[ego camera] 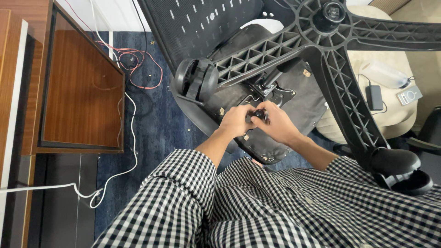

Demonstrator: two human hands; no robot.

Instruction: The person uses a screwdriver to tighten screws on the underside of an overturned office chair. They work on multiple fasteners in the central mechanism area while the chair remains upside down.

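Both my hands are at centre frame, on the underside of the overturned black office chair seat (271,115). My left hand (235,121) is curled, fingers bent in against the small black round knob (259,114) on the seat mechanism. My right hand (277,124) is also curled, thumb and fingers pinched on the same knob from the other side. The two hands touch at the knob; I can't tell which one carries the grip.

The knob sits just below the grey metal gas cylinder (272,77), which runs up to the black ribbed plastic star base (321,27) at upper centre-right. One base arm ends in a black twin-wheel caster (196,79) left of my hands; another ends in a caster (398,169) at lower right. The black mesh backrest (197,23) lies at top centre.

My black-and-white checked shirt sleeves (183,193) fill the bottom of the frame.

Floor is dark blue carpet (156,128). A brown wooden cabinet (78,87) stands at upper left, with red wires (138,59) and a white cable (131,138) beside it. At right, a beige cushion (395,115) holds a black power adapter (375,97) and a grey remote (409,95).
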